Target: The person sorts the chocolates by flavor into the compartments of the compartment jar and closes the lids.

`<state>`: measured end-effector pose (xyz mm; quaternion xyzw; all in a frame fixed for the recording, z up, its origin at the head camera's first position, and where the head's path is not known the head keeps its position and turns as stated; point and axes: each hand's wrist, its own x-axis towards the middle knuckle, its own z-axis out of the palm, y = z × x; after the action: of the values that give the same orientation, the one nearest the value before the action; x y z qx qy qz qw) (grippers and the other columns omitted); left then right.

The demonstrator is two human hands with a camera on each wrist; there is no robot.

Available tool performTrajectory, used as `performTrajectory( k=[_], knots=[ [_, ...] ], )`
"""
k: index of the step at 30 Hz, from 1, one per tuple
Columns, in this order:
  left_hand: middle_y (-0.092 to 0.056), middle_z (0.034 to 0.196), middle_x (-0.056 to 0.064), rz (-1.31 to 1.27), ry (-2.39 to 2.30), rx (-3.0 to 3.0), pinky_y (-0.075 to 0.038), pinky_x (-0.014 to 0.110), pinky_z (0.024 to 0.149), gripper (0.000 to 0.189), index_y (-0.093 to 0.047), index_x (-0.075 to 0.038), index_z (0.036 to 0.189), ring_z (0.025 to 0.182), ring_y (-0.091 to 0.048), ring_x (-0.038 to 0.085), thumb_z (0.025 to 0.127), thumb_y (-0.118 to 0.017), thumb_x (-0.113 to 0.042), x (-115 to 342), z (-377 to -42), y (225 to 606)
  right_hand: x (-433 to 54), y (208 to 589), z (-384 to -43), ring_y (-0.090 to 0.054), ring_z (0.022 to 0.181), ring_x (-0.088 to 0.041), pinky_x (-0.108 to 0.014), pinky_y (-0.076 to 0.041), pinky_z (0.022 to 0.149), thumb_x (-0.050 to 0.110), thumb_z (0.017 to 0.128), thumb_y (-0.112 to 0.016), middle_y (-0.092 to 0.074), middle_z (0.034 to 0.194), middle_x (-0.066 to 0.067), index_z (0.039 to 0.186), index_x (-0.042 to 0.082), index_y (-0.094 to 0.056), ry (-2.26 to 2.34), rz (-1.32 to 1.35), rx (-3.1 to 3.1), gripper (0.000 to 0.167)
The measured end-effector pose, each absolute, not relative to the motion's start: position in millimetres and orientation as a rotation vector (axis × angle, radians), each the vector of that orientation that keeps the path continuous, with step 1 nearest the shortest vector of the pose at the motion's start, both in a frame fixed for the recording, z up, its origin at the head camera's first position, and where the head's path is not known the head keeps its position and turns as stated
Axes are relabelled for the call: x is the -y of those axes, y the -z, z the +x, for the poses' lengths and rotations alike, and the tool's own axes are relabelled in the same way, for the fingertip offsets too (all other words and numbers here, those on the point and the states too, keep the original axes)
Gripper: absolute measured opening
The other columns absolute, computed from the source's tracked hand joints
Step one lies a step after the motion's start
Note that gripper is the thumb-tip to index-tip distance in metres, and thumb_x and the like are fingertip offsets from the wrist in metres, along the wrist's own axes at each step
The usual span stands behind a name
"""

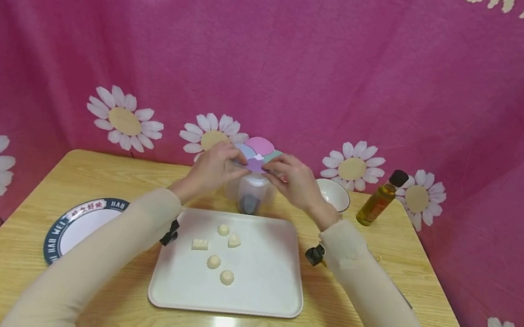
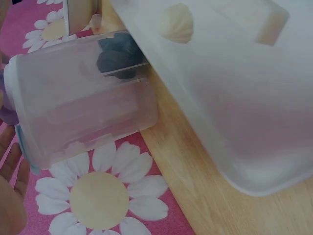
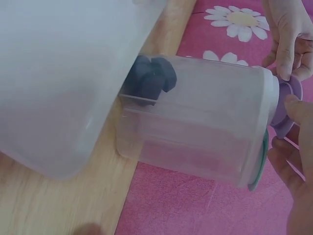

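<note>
A clear plastic divided container (image 3: pixel 205 112) stands behind the tray, with coloured flap lids in pink, blue, green and purple on top. My left hand (image 1: pixel 214 167) and right hand (image 1: pixel 300 184) meet at its purple lid (image 1: pixel 255 165), pinching it between thumbs and fingers from either side. The purple flap looks tilted up from the white rim. Dark, chunky pieces (image 3: pixel 149 81) lie at the bottom of one compartment. In front, a white tray (image 1: pixel 268 269) carries several small cream-coloured molded pieces (image 1: pixel 213 261), some domed and one rectangular (image 1: pixel 200 244).
A blue-rimmed plate (image 1: pixel 53 238) lies at left, partly behind my left forearm. At the back right are a white bowl (image 1: pixel 335 195) and an oil bottle (image 1: pixel 376 205) with a black cap. Pink flowered cloth (image 1: pixel 267 48) hangs behind the wooden table (image 1: pixel 129 306).
</note>
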<state>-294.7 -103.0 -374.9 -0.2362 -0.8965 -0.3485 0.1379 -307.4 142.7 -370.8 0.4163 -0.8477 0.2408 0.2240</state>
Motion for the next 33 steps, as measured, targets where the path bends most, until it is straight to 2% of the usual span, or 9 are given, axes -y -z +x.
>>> performTrajectory(
  k=[9, 18, 33],
  knots=[
    [-0.074, 0.112, 0.005, -0.726, 0.906, 2.579, -0.057, 0.044, 0.094, 0.029, -0.079, -0.014, 0.109, 0.112, -0.06, 0.025, 0.092, -0.083, -0.037, 101, -289, 379, -144, 380, -303, -0.067, 0.098, -0.025, -0.037, -0.061, 0.08, 0.017, 0.092, -0.083, -0.074, 0.108, -0.011, 0.107, 0.006, -0.082, -0.601, 1.152, 2.315, 0.019],
    [-0.075, 0.108, 0.007, -0.766, 0.855, 2.503, -0.056, 0.042, 0.088, 0.026, -0.08, -0.012, 0.104, 0.106, -0.059, 0.026, 0.092, -0.083, -0.035, 100, -288, 385, -142, 382, -302, -0.067, 0.098, -0.025, -0.039, -0.06, 0.081, 0.023, 0.094, -0.081, -0.073, 0.106, -0.011, 0.104, 0.006, -0.081, -0.625, 1.149, 2.307, 0.02],
    [-0.073, 0.109, 0.008, -0.745, 0.887, 2.527, -0.054, 0.045, 0.09, 0.027, -0.08, -0.01, 0.103, 0.107, -0.056, 0.028, 0.091, -0.084, -0.033, 98, -285, 385, -138, 392, -302, -0.065, 0.093, -0.025, -0.037, -0.059, 0.076, 0.019, 0.091, -0.084, -0.072, 0.101, -0.011, 0.098, 0.006, -0.081, -0.692, 1.121, 2.26, 0.015]
  ],
)
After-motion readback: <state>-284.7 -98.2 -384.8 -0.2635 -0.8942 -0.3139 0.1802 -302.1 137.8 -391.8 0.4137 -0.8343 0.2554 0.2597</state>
